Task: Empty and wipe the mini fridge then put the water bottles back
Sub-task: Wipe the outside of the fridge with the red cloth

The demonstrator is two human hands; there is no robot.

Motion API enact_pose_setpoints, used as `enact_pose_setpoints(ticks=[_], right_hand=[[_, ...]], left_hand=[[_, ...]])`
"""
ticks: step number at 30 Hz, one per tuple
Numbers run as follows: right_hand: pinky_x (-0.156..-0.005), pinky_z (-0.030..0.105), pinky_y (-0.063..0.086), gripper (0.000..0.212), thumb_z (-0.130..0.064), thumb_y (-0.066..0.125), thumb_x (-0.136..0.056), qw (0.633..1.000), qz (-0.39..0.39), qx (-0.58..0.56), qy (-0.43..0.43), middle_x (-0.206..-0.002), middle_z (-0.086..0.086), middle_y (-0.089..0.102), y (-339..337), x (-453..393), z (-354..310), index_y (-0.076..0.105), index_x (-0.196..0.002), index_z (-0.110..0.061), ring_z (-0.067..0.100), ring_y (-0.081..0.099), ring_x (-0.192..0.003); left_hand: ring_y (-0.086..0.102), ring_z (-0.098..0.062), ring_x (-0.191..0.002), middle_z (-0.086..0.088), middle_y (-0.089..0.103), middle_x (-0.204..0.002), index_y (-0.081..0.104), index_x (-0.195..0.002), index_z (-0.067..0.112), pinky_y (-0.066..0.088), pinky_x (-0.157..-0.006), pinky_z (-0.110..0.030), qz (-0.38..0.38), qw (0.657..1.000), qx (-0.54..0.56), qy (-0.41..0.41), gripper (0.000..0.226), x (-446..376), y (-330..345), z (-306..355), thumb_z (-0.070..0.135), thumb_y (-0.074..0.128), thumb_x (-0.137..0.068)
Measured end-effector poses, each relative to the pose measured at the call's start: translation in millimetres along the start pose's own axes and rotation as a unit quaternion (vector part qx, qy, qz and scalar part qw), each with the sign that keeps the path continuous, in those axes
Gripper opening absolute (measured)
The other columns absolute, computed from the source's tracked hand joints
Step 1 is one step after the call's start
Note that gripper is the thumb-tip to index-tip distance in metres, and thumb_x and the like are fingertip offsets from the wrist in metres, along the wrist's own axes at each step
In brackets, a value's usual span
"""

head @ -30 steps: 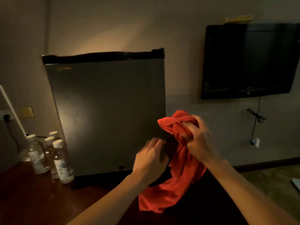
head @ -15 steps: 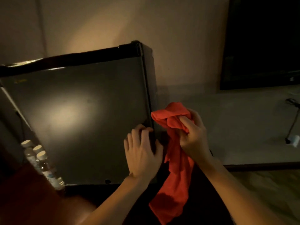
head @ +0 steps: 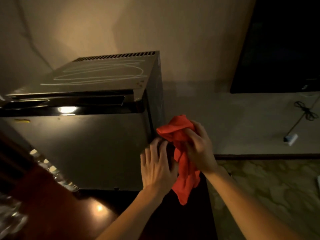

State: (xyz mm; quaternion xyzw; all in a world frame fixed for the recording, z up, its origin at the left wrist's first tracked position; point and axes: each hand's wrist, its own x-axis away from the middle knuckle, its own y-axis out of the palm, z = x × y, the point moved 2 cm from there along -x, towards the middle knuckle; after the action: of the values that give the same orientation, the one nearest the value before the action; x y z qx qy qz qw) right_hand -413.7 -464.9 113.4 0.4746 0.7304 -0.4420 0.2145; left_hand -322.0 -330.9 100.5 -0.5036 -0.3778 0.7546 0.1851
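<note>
The mini fridge stands shut on the dark surface, near its right edge. The left hand rests on the door's right edge with fingers curled there, probably to pull it open. The right hand, just beside it, grips a bunched red cloth (kept ready for wiping, I judge). The water bottles wait by the fridge's left side, blurred.
</note>
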Motion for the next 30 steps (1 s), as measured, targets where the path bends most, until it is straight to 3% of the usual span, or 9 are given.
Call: enact_pose_setpoints(ticks=[5, 7, 14, 17, 19, 24, 30], right_hand=[[-0.103, 0.033, 0.041, 0.036, -0.03, 0.06, -0.091, 0.999, -0.038, -0.029, -0.025, -0.137, 0.001, 0.045, -24.8, -24.2, 2.7, 0.054, -0.126, -0.025, 0.022, 0.048, -0.124], [-0.101, 0.032, 0.041, 0.034, -0.033, 0.059, -0.091, 0.997, -0.045, -0.043, -0.036, -0.134, 0.002, 0.047, -32.9, -35.2, 7.3, 0.056, -0.123, -0.023, 0.019, 0.048, -0.122], [-0.103, 0.035, 0.041, 0.038, -0.028, 0.063, -0.09, 0.986, -0.136, -0.062, -0.076, -0.135, 0.008, 0.049, -58.3, -62.6, 23.1, 0.06, -0.127, -0.016, 0.028, 0.051, -0.12], [-0.105, 0.019, 0.031, 0.038, -0.031, 0.06, -0.093, 0.982, -0.152, -0.084, -0.07, -0.134, 0.009, 0.051, -69.5, -72.9, 22.3, 0.061, -0.127, -0.014, 0.025, 0.049, -0.12], [-0.104, 0.016, 0.03, 0.036, -0.029, 0.062, -0.093, 0.979, -0.169, -0.098, -0.053, -0.135, 0.006, 0.05, -73.7, -76.0, 21.6, 0.061, -0.127, -0.017, 0.023, 0.049, -0.121], [-0.1, 0.034, 0.043, 0.035, -0.036, 0.065, -0.093, 0.973, -0.2, -0.108, -0.046, -0.134, 0.0, 0.049, -72.4, -82.8, 16.6, 0.061, -0.124, -0.022, 0.02, 0.051, -0.118], [-0.098, 0.038, 0.046, 0.035, -0.042, 0.064, -0.093, 0.969, -0.217, -0.111, -0.045, -0.132, -0.006, 0.049, -57.5, -88.0, 7.8, 0.063, -0.122, -0.023, 0.015, 0.052, -0.117]], left_hand=[[0.047, -0.026, -0.113, -0.006, 0.046, -0.131, 0.051, -0.122, 0.018, 0.044, -0.087, -0.048, -0.046, 0.992, -0.059, -0.106, 0.059, -18.0, 0.3, 22.5, 0.044, 0.059, -0.07], [0.048, -0.028, -0.114, -0.006, 0.045, -0.132, 0.051, -0.124, 0.018, 0.042, -0.091, -0.049, -0.074, 0.984, -0.078, -0.145, 0.059, -22.6, 1.3, 30.0, 0.042, 0.065, -0.072], [0.039, -0.025, -0.128, -0.004, 0.04, -0.142, 0.046, -0.136, 0.019, 0.027, -0.105, -0.039, -0.077, 0.964, -0.09, -0.237, 0.058, -40.3, -11.1, 65.5, 0.042, 0.057, -0.084], [0.043, -0.025, -0.126, -0.004, 0.044, -0.138, 0.049, -0.134, 0.018, 0.032, -0.105, -0.04, -0.066, 0.962, -0.087, -0.25, 0.052, -51.5, -16.0, 80.8, 0.037, 0.057, -0.086], [0.043, -0.025, -0.126, -0.005, 0.044, -0.138, 0.049, -0.135, 0.018, 0.032, -0.105, -0.04, -0.072, 0.958, -0.084, -0.263, 0.049, -55.7, -18.1, 85.0, 0.035, 0.054, -0.089], [0.045, -0.024, -0.122, -0.003, 0.047, -0.134, 0.052, -0.131, 0.017, 0.034, -0.103, -0.038, -0.076, 0.955, -0.079, -0.277, 0.043, -61.0, -27.3, 84.3, 0.033, 0.05, -0.091], [0.046, -0.026, -0.123, -0.007, 0.049, -0.136, 0.055, -0.13, 0.015, 0.034, -0.104, -0.04, -0.073, 0.955, -0.069, -0.28, 0.045, -71.9, -28.4, 73.6, 0.038, 0.052, -0.091]])
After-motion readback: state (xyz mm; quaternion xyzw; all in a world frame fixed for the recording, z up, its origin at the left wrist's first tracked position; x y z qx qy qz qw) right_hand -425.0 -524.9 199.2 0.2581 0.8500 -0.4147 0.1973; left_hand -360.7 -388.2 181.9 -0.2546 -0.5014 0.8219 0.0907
